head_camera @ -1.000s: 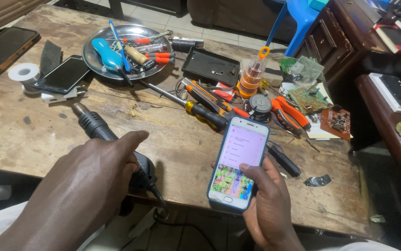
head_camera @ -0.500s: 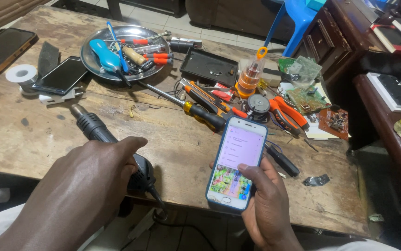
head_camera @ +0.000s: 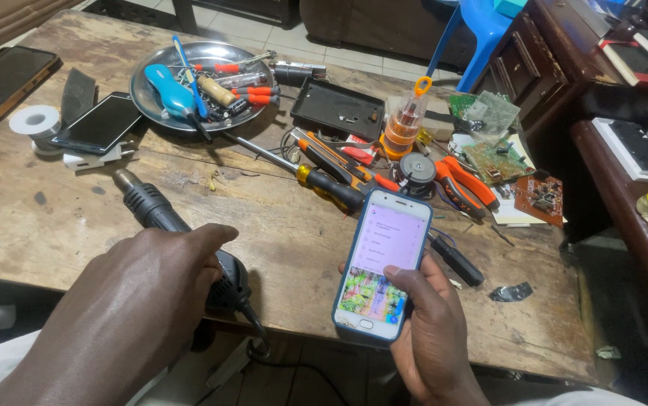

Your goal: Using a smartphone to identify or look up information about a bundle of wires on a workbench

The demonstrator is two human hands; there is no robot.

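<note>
My right hand [head_camera: 433,334] holds a lit smartphone [head_camera: 384,259] in a blue case upright over the table's near edge, with the thumb resting on its screen. My left hand [head_camera: 125,301] lies over the handle of a black hot-air gun [head_camera: 160,214] that rests on the wooden table [head_camera: 264,225], nozzle pointing to the far left. The gun's cable drops off the near edge below my hand.
A metal tray [head_camera: 196,75] of screwdrivers and tools sits at the back. Two dark phones [head_camera: 102,122] [head_camera: 1,83] and a tape roll [head_camera: 37,120] lie at the left. Screwdrivers [head_camera: 331,184], orange pliers [head_camera: 463,180], circuit boards [head_camera: 493,150] and a black back cover [head_camera: 339,109] crowd the middle right.
Both hands keep their places. The view has shifted slightly; the phone screen shows much the same page.
</note>
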